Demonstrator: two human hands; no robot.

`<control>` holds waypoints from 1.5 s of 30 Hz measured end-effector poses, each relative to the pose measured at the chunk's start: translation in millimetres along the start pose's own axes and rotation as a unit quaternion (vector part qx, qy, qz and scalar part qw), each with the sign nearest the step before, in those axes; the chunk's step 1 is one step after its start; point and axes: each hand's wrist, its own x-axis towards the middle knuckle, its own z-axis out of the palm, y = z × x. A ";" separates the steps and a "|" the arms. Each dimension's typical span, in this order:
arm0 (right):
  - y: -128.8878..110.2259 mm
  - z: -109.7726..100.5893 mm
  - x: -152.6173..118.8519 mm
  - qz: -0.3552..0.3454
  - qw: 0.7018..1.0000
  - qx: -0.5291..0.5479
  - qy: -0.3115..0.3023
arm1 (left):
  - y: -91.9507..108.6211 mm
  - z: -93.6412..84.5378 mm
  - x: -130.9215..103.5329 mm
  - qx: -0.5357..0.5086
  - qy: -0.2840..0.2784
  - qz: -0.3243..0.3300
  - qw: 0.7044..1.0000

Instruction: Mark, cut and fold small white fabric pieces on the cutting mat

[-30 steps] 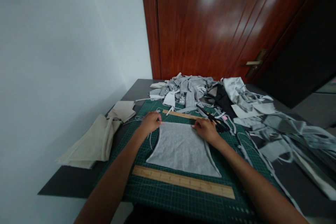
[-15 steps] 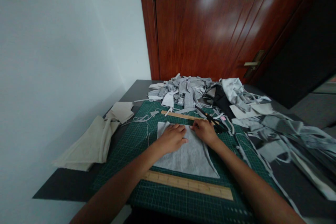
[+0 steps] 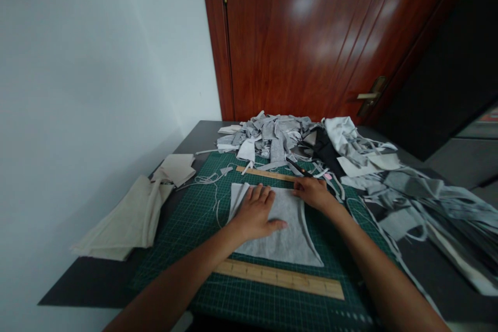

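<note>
A piece of light grey fabric lies flat on the green cutting mat. Across its upper left part my left hand rests palm down, fingers stretched out and thumb apart. My right hand is at the fabric's far right corner, its fingers curled and pinching the edge there. Just beyond that hand lie black scissors, partly hidden by it. A wooden ruler runs along the far side of the fabric, its right end covered by the scissors and hand. Nearer to me, a second wooden ruler lies below the fabric.
A heap of grey and white fabric scraps is piled at the back. Long grey strips spread over the right side. Folded cream cloth lies at the left, near the wall. A wooden door stands behind the table.
My left hand has spread its fingers and flattened on the fabric. My right hand has slid right, away from the left hand, to the fabric's far right corner.
</note>
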 end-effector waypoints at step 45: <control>4.3 10.8 8.3 -0.052 0.972 0.200 0.107 | -3.2 -9.6 1.8 -0.047 -0.020 -0.075 0.996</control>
